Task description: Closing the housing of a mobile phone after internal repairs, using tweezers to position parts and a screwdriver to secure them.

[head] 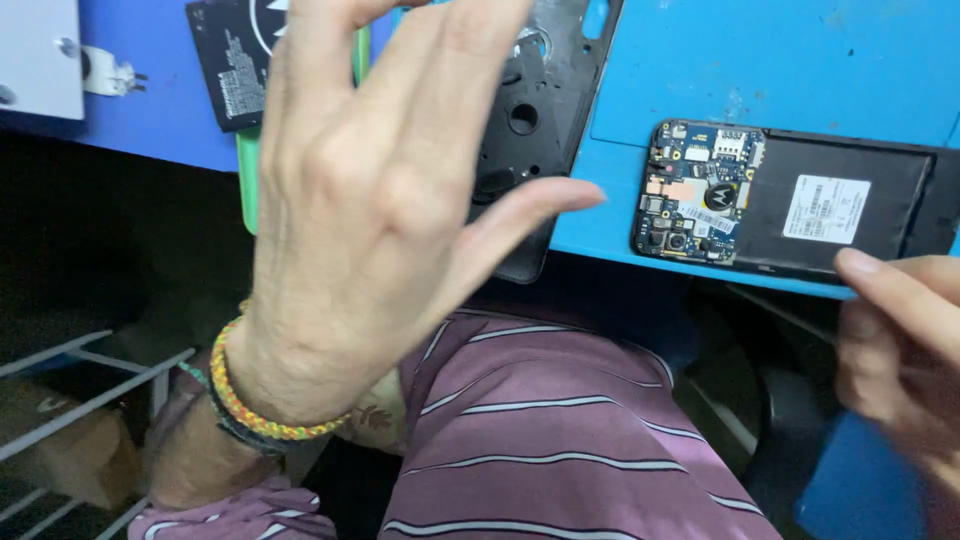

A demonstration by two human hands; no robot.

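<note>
The work in hand looks like the teardown of an opened black smartphone with its back cover off (pixel 790 205), which lies at about 2 o'clock in the view on the blue table (pixel 700 70). Its blue circuit board (pixel 695 190) sits exposed at the 9 o'clock end of the phone, and the flat black battery with a white label (pixel 835 205) fills the rest of the body toward 3 o'clock. By my reading the cover-removal stage is done and the internals are what is being dealt with now.

The left hand (pixel 370 190) is raised in mid-air near 11 o'clock, fingers spread wide and loose, thumb pointing toward 3 o'clock; it holds nothing and touches nothing. A braided multicoloured bracelet (pixel 255 405) circles its wrist. Behind it, at 12 o'clock, lies the removed black plastic back cover (pixel 530 120), and further toward 11 o'clock a loose black battery with white print (pixel 230 60) beside a green strip (pixel 248 170).

The right hand (pixel 900 340) sits at 4 o'clock, partly open, a fingertip (pixel 860 265) resting at the near edge of the phone; it grips nothing that can be seen.

Any further handling of the phone would call for steadying the body and careful fingertip work around the board.
</note>
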